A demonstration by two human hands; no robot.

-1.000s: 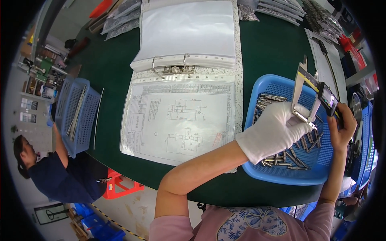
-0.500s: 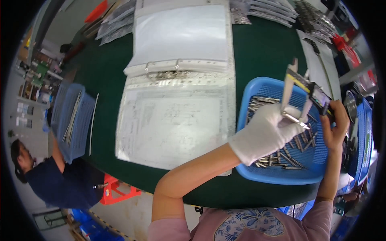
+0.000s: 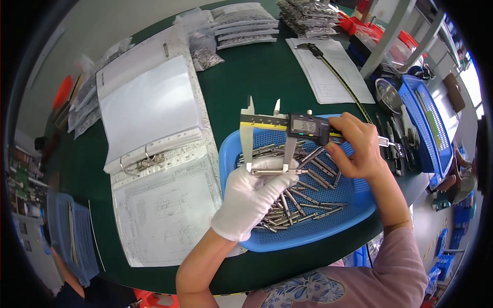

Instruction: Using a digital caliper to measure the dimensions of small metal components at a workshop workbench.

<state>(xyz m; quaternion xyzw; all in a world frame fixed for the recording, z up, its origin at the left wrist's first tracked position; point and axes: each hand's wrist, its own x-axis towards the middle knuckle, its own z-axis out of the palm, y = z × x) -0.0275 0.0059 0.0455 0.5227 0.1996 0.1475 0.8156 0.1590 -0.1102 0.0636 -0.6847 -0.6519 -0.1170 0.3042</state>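
Observation:
My left hand [image 3: 249, 197], in a white glove, pinches a slim silver metal pin [image 3: 269, 172] lying level across its fingers. Bare, my right hand [image 3: 357, 146] grips a digital caliper [image 3: 308, 127] with a dark display housing and a yellow-marked beam. The caliper's long jaws point down and reach the pin, one near its left end, the other nearer its right end. Both hands are over a blue plastic basket [image 3: 328, 229], where many similar metal pins [image 3: 292, 205] lie loose. The glove hides part of the basket's left side.
Left of the basket lies an open ring binder [image 3: 164, 205] with drawings in sleeves. Bagged parts [image 3: 246, 25] are stacked at the back. A second caliper [image 3: 334, 72] rests on paper sheets. Hand tools and another blue basket [image 3: 423, 123] stand right; a co-worker's arm [image 3: 67, 272] shows far left.
My view has swung to the right, so the binder and basket sit further left. The caliper, earlier tilted, is now level with its display facing me, its jaws at the pin.

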